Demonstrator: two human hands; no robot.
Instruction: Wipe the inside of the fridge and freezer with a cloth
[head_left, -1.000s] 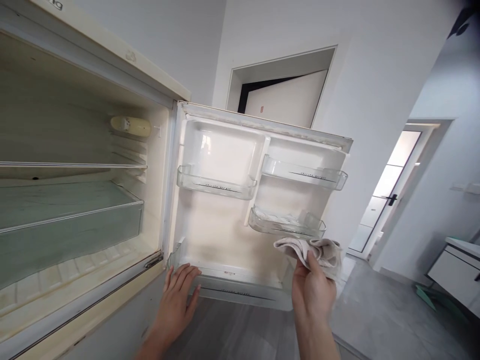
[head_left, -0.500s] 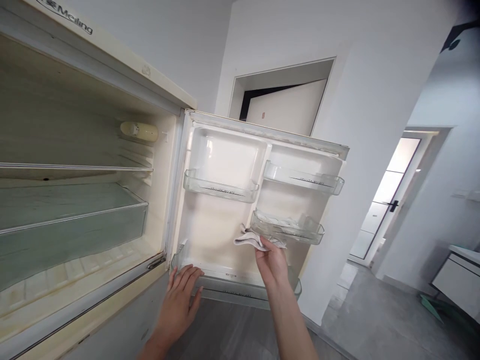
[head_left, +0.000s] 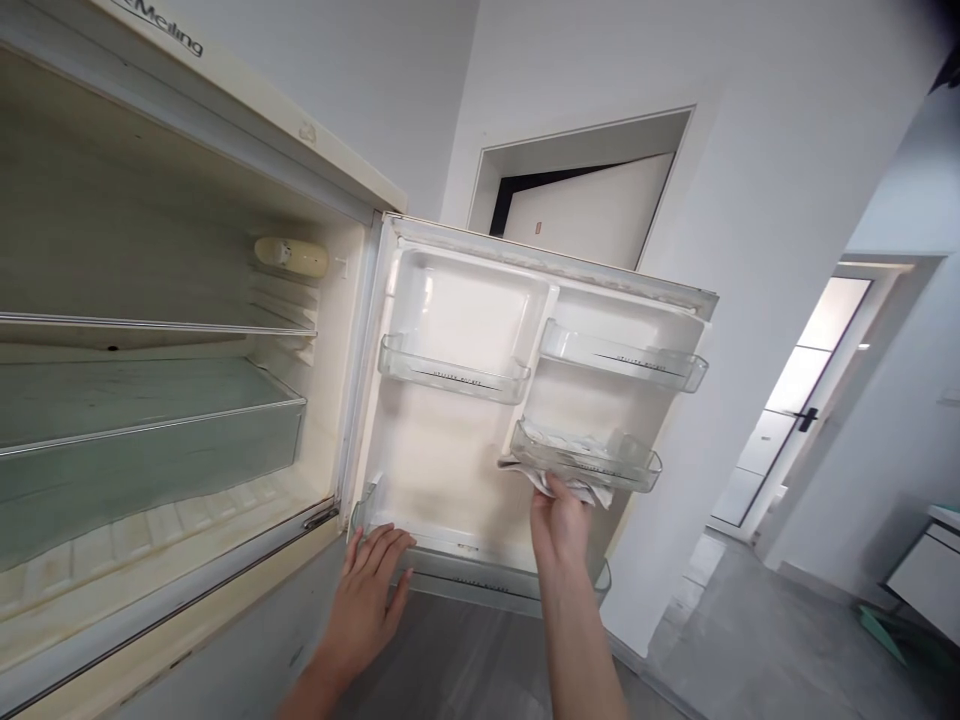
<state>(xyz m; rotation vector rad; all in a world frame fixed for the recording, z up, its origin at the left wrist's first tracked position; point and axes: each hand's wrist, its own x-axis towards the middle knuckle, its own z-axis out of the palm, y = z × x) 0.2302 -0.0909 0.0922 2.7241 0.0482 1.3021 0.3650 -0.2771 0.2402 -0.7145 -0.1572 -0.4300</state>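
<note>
Low on the open fridge door [head_left: 450,470], I have the right hand [head_left: 559,535], nearer the lower-right bin [head_left: 585,462], pinching a bunched cloth [head_left: 551,483] just under that bin's lip, while the left hand [head_left: 367,600] rests, fingers spread wide, at the end of the bottom bin [head_left: 480,585].

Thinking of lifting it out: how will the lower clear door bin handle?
The clear plastic door bin has thin see-through walls, so it is probably light for its size. It looks stiff, perhaps brittle at the corners. Its smooth surface may feel slippery.

A home: an open Meiling refrigerator [head_left: 247,100] stands near a glass-panelled door [head_left: 806,400] and a white cabinet [head_left: 926,570].
</note>
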